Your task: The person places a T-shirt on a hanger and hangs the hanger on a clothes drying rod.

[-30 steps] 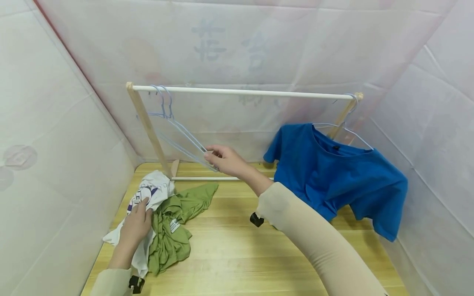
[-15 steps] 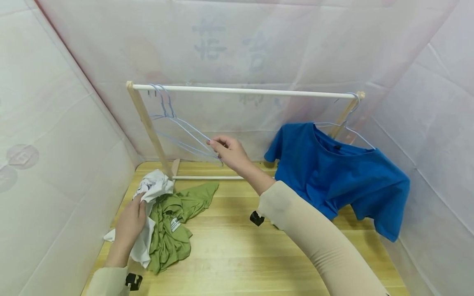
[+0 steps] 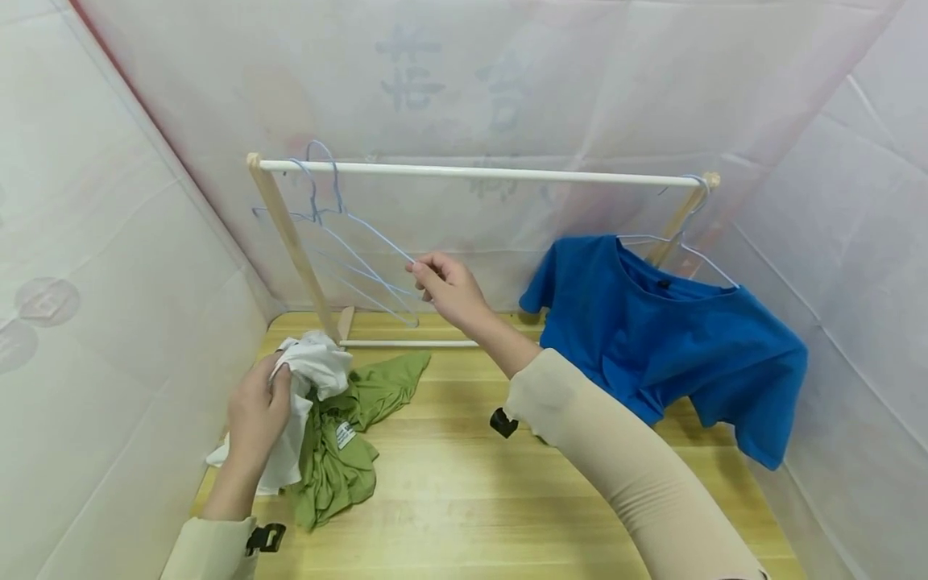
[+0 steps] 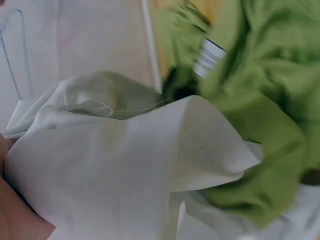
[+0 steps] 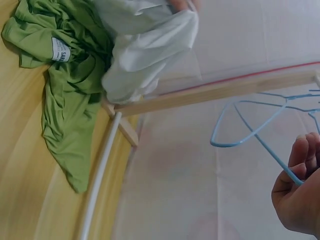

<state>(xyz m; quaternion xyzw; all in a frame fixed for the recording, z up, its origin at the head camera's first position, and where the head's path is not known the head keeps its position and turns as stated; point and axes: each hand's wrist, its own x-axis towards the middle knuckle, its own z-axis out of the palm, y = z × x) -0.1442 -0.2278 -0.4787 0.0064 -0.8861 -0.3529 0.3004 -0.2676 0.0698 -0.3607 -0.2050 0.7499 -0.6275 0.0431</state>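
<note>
My right hand (image 3: 453, 294) pinches one arm of a light blue wire hanger (image 3: 377, 235), whose hook is raised above the rack's top bar. A second wire hanger (image 3: 358, 262) hangs beside it from the bar, partly overlapped. In the right wrist view, the thumb and fingers close round the hanger's wire (image 5: 272, 152). At the left, my left hand (image 3: 257, 411) grips a crumpled white T-shirt (image 3: 319, 362), its upper part lifted off the table. Close by, a green garment (image 3: 337, 467) with a white label lies bunched, partly behind the white cloth in the left wrist view.
A rack with a white top bar (image 3: 493, 172) and wooden posts (image 3: 293, 250) stands at the back of the wooden table (image 3: 464, 499). A blue T-shirt (image 3: 667, 338) hangs on a hanger at its right end. Pale fabric walls (image 3: 101, 266) enclose the sides and back.
My right hand has moved up, and the hanger it pinches has risen, its hook now above the bar and apart from the other. My left hand has gathered and lifted the white T-shirt.
</note>
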